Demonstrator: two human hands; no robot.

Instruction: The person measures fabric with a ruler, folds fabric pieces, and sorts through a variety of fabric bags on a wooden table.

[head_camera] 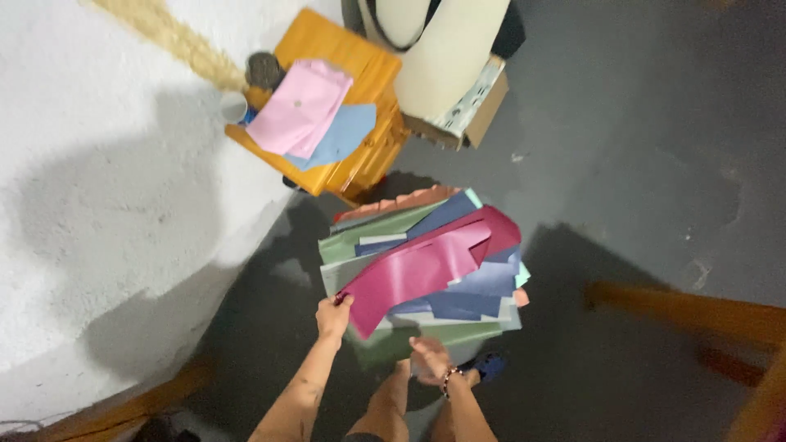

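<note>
Grey floor (pixel 639 164), white wall (pixel 98 205): left hand (pixel 333 316) pinched magenta sheet (pixel 417 270) off stack (pixel 426 323); right hand (pixel 431 357) cupped beneath, supporting; sorting underway, next lift needs clean separation

A glossy magenta sheet (pixel 422 266), curled at its far end, lies slantwise atop a fanned stack of coloured sheets (pixel 458 299).

Dim, soft blur, heavy wall shadows

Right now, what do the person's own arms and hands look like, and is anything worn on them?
Both forearms are bare, with no sleeves in view and no gloves. The left hand wears nothing that shows. The right hand has a beaded bracelet at the wrist, with dark and reddish beads. Any finer marks are too blurred to tell.
</note>
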